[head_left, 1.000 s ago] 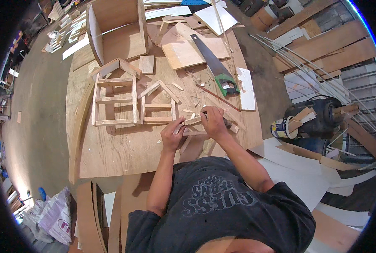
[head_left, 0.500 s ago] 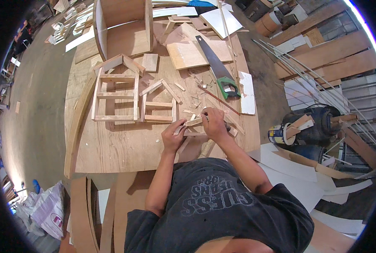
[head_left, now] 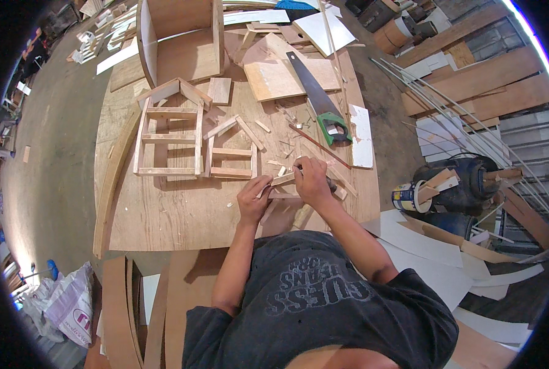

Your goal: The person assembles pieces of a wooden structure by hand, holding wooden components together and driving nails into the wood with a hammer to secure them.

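Near the table's front edge, my left hand pinches the left end of a short, pale wood strip. My right hand is closed at the strip's other end, its knuckles up. A dark object shows beside the right palm; its kind is hidden. Just left of my hands lies a small house-shaped wooden frame with cross slats. Beyond it on the left is a larger one. A handsaw with a green handle lies ahead of my right hand, a thin reddish-brown stick near it.
A curved-sided wooden box stands at the table's far left. Boards lie under the saw's blade, and a white panel at the right edge. Wood offcuts are scattered before my hands. A bucket of scraps stands right of the table.
Both hands stay in nearly the same place on the wood strip. The left fingers have shifted very slightly; the frames and saw have not moved.
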Motion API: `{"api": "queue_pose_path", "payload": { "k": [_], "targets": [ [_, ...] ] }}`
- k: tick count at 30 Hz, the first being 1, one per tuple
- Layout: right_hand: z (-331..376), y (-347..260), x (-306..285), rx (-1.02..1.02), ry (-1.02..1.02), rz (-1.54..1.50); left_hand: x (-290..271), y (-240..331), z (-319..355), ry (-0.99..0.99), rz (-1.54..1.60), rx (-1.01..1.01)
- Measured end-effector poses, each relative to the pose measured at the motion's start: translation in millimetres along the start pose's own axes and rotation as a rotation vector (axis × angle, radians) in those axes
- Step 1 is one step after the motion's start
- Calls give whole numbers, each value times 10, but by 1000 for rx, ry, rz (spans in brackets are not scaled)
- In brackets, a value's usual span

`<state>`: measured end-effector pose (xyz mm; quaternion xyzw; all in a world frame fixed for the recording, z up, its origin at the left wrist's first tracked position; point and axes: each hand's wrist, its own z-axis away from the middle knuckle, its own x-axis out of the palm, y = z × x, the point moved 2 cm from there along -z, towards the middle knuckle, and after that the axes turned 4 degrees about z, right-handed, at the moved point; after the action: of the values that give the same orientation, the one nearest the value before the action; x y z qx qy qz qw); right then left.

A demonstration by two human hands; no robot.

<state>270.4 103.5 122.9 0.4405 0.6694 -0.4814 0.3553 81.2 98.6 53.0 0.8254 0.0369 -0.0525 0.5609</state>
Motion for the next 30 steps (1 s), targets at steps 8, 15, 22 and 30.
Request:
{"api": "queue_pose_path", "payload": {
  "k": [8, 15, 22, 30],
  "targets": [
    [-20, 23, 6, -1, 17, -21, -6, 73, -27, -6, 22, -94],
    [-93, -44, -163, -8, 26, -85, -3, 76, -20, 3, 28, -99],
    [-234, -330, -470, 152, -146, -341, 11, -4, 8, 21, -12, -52],
    [-209, -257, -448, -45, -129, -235, 10, 53, -13, -1, -16, -20]
  ]
}}
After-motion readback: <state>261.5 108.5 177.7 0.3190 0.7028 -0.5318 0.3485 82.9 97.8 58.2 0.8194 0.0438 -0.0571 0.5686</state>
